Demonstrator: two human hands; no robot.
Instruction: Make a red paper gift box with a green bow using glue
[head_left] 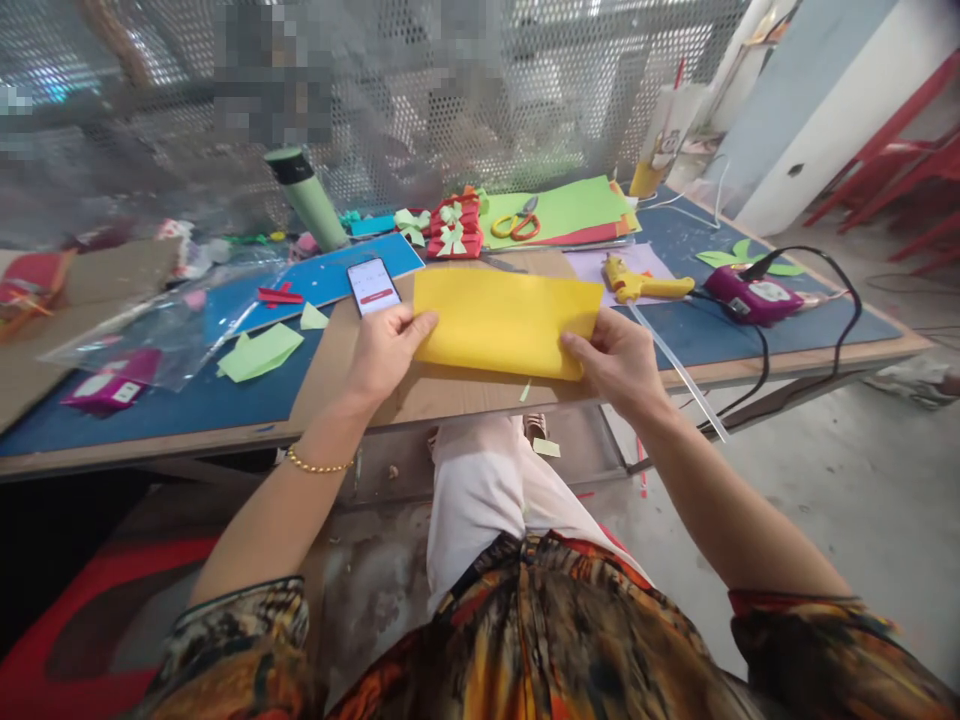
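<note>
A yellow sheet of paper point(506, 325) is stretched between my two hands, above a piece of brown cardboard point(450, 395) at the table's front edge. My left hand point(386, 350) pinches its left side, thumb on top. On the opposite side my right hand point(619, 360) grips the lower right corner, also with the thumb over the sheet. The fingers beneath the paper are hidden. Just behind my left hand lies a phone point(373, 287) with a lit screen. Beyond my right hand is a yellow glue gun point(645, 282) with a clear glue stick point(679, 370) nearby.
Scissors point(517, 220) lie on green sheets point(570, 208) at the back, beside red bows point(454, 228). A green bottle point(307, 200) stands back left. A purple device point(757, 295) with black cable sits right. Green paper scraps point(262, 352) and a plastic bag point(172, 330) lie left.
</note>
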